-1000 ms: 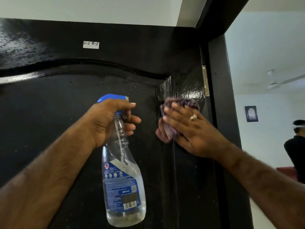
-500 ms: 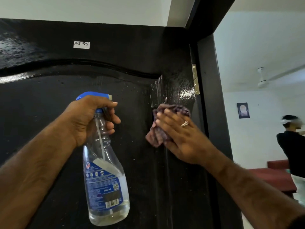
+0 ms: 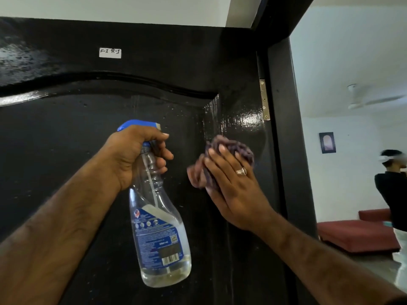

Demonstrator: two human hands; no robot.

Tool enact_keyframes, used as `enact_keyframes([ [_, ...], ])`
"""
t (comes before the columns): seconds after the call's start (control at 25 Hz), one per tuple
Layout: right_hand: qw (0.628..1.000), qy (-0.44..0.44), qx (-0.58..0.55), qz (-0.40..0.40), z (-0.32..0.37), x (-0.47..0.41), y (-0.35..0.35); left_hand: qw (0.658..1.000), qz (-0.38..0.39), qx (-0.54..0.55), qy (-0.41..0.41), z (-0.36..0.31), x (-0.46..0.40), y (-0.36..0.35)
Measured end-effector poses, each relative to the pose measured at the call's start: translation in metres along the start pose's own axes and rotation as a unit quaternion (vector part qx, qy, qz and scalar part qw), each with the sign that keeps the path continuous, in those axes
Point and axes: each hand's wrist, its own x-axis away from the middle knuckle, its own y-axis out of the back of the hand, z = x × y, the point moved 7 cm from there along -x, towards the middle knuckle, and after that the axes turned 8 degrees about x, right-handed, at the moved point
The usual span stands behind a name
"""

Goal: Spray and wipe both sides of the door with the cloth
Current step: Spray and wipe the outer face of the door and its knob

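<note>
The black glossy door (image 3: 66, 150) fills most of the view, with a raised arched panel and wet shine near its hinge side. My left hand (image 3: 134, 155) grips the neck of a clear spray bottle (image 3: 160, 238) with a blue trigger head, its nozzle pointing at the door. My right hand (image 3: 233, 186) presses a crumpled purple cloth (image 3: 229, 146) flat against the door's right stile with straight fingers. The cloth shows above and left of the fingers.
A brass hinge (image 3: 264, 100) joins the door to the black frame (image 3: 286, 150). A small white label (image 3: 110, 53) is stuck near the door's top. Through the opening on the right stand a person (image 3: 394, 186) and a red couch (image 3: 356, 234).
My right hand has slid the cloth down the stile and slightly back up, staying near the hinge side. The left hand kept hold of the bottle, shifting left then right in view.
</note>
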Motion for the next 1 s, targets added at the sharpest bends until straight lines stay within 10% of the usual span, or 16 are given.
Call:
enact_keyframes([
  [0.4, 0.986, -0.127, 0.001, -0.105, 0.008, -0.169, -0.001, 0.997, -0.072, -0.030, -0.005, -0.006, 0.017, 0.070],
  [0.68, 0.948, 0.318, -0.024, -0.025, 0.108, -0.056, -0.011, 0.993, -0.114, -0.019, -0.020, -0.031, 0.023, 0.132],
  [0.92, 0.984, -0.107, 0.023, -0.139, 0.036, -0.198, 0.004, 0.995, -0.094, -0.019, -0.008, -0.031, 0.011, 0.151],
  [1.0, 0.985, -0.119, 0.009, -0.126, 0.072, -0.223, 0.000, 0.995, -0.096, -0.012, -0.008, -0.027, 0.008, 0.158],
])
